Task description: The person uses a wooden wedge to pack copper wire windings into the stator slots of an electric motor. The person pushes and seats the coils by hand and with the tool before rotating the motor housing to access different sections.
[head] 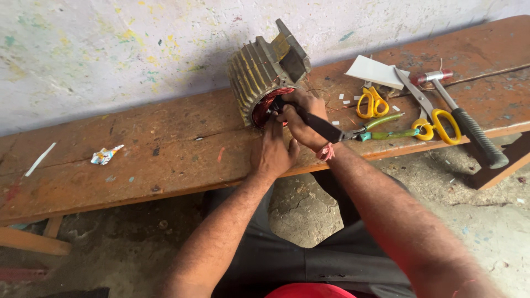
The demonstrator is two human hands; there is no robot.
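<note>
While the right hand [302,118] is closing its grip firmly around a dark flat tool [319,126], the tool's tip is reaching into the open end of a ribbed motor housing [264,70], where reddish copper windings [269,102] are showing. That housing is lying on its side on the worn wooden table [165,149], touching the grip on its far side. Just beneath that grip, the left hand [271,152] is pressing its fingers up against the housing's opening; its grip is curling loosely, and whether it is holding anything cannot be told. Just to the right of the grip, green-handled pliers [381,127] are lying, then 2 pairs of yellow-handled scissors [372,102], a white card [375,70] and a black-gripped hammer [469,128]. Well apart to the left, a crumpled scrap of paper [106,155] is resting.
</note>
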